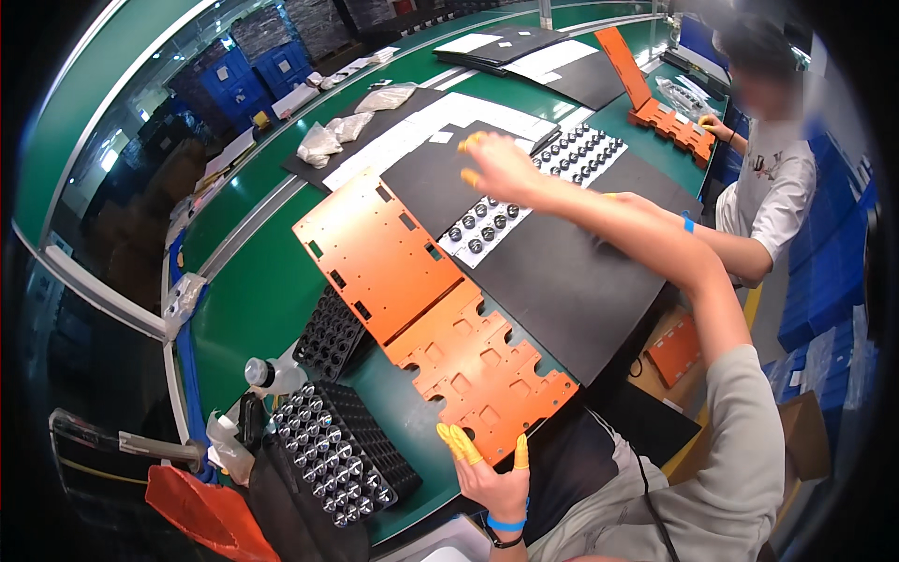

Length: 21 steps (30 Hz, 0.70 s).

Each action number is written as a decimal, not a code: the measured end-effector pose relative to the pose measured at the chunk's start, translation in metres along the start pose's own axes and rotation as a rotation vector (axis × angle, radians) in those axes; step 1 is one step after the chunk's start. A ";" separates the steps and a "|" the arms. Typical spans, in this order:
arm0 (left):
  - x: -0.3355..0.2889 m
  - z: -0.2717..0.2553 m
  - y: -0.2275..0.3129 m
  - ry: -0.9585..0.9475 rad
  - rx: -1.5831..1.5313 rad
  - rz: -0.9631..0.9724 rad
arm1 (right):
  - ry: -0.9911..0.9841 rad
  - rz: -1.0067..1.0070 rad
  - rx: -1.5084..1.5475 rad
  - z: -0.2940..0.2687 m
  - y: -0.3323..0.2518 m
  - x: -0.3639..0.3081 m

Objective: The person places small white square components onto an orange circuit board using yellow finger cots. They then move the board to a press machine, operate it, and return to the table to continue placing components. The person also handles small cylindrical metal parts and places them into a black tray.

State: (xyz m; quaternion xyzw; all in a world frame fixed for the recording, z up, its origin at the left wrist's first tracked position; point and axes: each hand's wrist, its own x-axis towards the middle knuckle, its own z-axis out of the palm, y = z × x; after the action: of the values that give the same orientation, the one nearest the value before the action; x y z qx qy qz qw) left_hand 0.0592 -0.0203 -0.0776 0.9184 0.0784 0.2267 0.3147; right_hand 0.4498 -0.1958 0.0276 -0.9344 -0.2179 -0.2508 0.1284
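Observation:
My left hand [496,485], with yellow finger covers and a blue wrist band, is at the near corner of an orange perforated panel [487,351]. Its fingers are spread along the edges there. The panel has cut-outs and recesses and adjoins a flatter orange plate [375,253] with small slots. My right hand [506,170] reaches far across, above a dark sheet, its covered thumb and fingertips apart with nothing visible between them. Close to that hand, rows of round black-and-silver parts [482,225] stand on a white sheet, partly hidden by my forearm.
A black tray of shiny round parts [332,459] is at lower left, beside a white-capped bottle [272,375] and another black tray [330,332]. Plastic bags [323,140] lie farther back. At right, a co-worker [768,178] handles another orange piece [674,136]; their other arm extends behind mine.

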 end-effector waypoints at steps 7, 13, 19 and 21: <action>0.001 -0.004 0.002 -0.049 0.043 0.027 | -0.345 0.393 -0.286 0.021 0.142 0.070; 0.001 -0.001 -0.008 -0.073 0.010 0.056 | -0.581 0.664 -0.183 0.055 0.220 0.078; 0.020 -0.015 0.023 -0.044 0.052 -0.022 | -0.378 0.817 -0.143 0.090 0.173 0.086; 0.024 -0.021 0.027 -0.084 0.027 -0.042 | -0.326 0.904 -0.211 0.090 0.183 0.073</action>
State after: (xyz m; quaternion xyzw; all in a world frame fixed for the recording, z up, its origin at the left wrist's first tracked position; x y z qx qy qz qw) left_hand 0.0706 -0.0235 -0.0371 0.9294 0.0873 0.1801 0.3100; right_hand 0.6301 -0.2989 -0.0331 -0.9704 0.2187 -0.0413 0.0935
